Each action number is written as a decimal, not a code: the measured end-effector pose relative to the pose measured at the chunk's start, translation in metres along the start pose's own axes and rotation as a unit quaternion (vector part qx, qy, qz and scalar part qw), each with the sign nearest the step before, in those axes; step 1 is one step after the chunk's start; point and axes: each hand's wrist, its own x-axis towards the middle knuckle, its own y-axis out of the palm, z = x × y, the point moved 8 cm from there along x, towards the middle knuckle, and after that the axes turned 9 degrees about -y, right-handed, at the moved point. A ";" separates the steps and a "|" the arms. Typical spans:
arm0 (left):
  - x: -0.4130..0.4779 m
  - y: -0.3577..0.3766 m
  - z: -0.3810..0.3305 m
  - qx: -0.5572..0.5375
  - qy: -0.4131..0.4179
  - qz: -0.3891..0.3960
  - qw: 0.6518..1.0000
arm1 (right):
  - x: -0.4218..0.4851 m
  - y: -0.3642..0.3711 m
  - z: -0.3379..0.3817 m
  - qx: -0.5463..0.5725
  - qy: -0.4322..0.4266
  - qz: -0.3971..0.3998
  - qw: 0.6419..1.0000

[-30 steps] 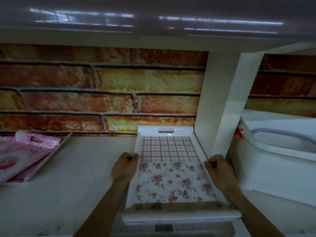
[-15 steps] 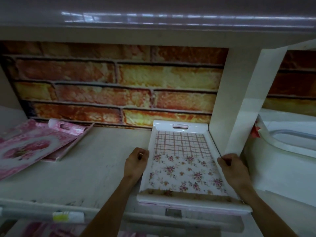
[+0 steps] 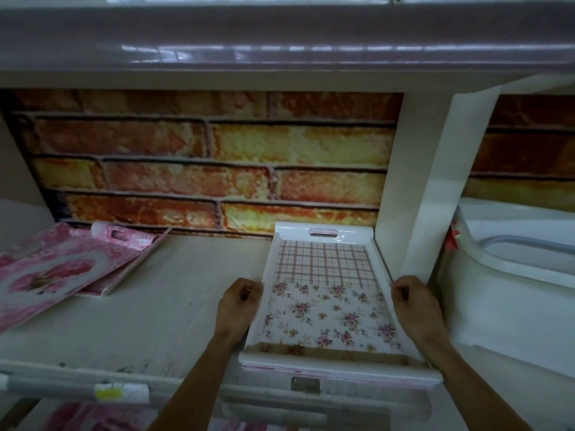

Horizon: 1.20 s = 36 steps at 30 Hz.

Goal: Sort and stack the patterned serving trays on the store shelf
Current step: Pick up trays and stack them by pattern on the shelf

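A white serving tray with a plaid far half and a floral near half lies on the shelf, right against the white divider. Its near end hangs over the shelf's front edge, and pink edges of another tray show under it. My left hand grips the tray's left rim with curled fingers. My right hand grips the right rim the same way. Pink rose-patterned trays lie loosely overlapped at the shelf's far left.
A brick-pattern back wall closes the shelf, with a shelf board overhead. A large white plastic tub fills the compartment right of the divider. More pink trays show on the shelf below. A price label sits on the front rail.
My view has pulled back and shifted left, showing more of the pink trays and the shelf's front rail. Both hands keep their hold on the tray's sides; the tray stays by the divider.
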 end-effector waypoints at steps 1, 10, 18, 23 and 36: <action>0.001 0.000 0.000 -0.004 0.002 0.003 1.000 | 0.001 -0.001 0.001 -0.005 -0.005 0.000 1.000; -0.002 -0.003 0.000 -0.050 0.016 0.043 0.998 | -0.005 -0.004 0.008 -0.056 -0.028 0.049 0.997; -0.008 -0.008 0.004 -0.074 -0.016 0.068 0.995 | -0.019 -0.013 0.021 -0.081 -0.018 0.087 0.993; -0.019 -0.014 0.011 -0.096 -0.040 0.089 0.991 | -0.035 -0.020 0.038 -0.082 -0.029 0.090 0.992; -0.092 -0.042 0.012 -0.134 -0.003 0.124 0.983 | -0.118 -0.036 0.128 -0.063 -0.056 0.060 0.995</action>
